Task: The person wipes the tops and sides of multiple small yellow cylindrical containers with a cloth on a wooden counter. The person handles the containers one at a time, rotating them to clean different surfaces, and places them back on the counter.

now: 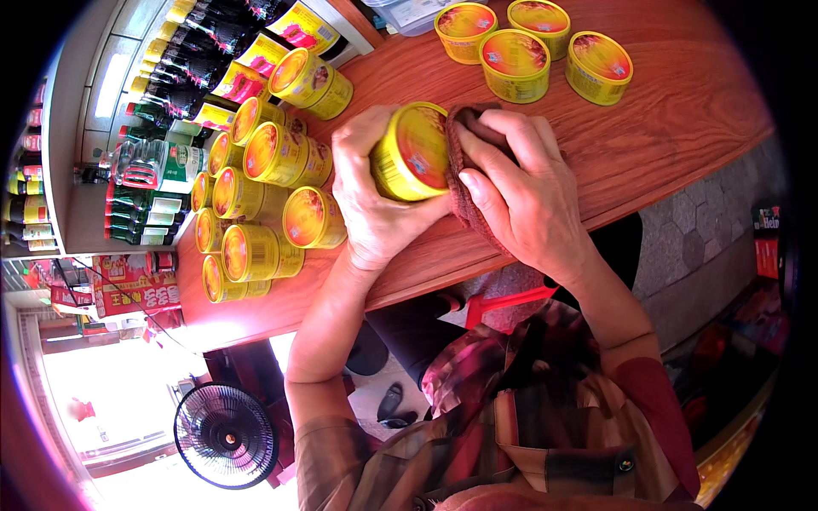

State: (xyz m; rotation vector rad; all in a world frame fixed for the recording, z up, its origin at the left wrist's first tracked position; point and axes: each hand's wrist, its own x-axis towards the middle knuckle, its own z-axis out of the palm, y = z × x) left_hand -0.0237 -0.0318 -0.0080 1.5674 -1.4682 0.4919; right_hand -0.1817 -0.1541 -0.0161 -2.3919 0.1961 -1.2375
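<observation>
My left hand (377, 191) grips a yellow tub with an orange-red lid (418, 150), held tilted above the wooden table (664, 134). In my right hand (527, 185) is a folded brown cloth (470, 185), pressed against the right side of the tub's lid. Left of my left hand stand several like tubs (276, 153), many of them stacked in twos. Beyond my hands, at the table's far side, several more single tubs (514, 64) stand close together.
Shelves with dark bottles (185, 70) and a large clear plastic bottle (160, 165) border the table's left end. A clear plastic box (409, 16) lies at the far edge. A black fan (225, 435) stands at lower left. Below the table edge is a red stool (505, 303).
</observation>
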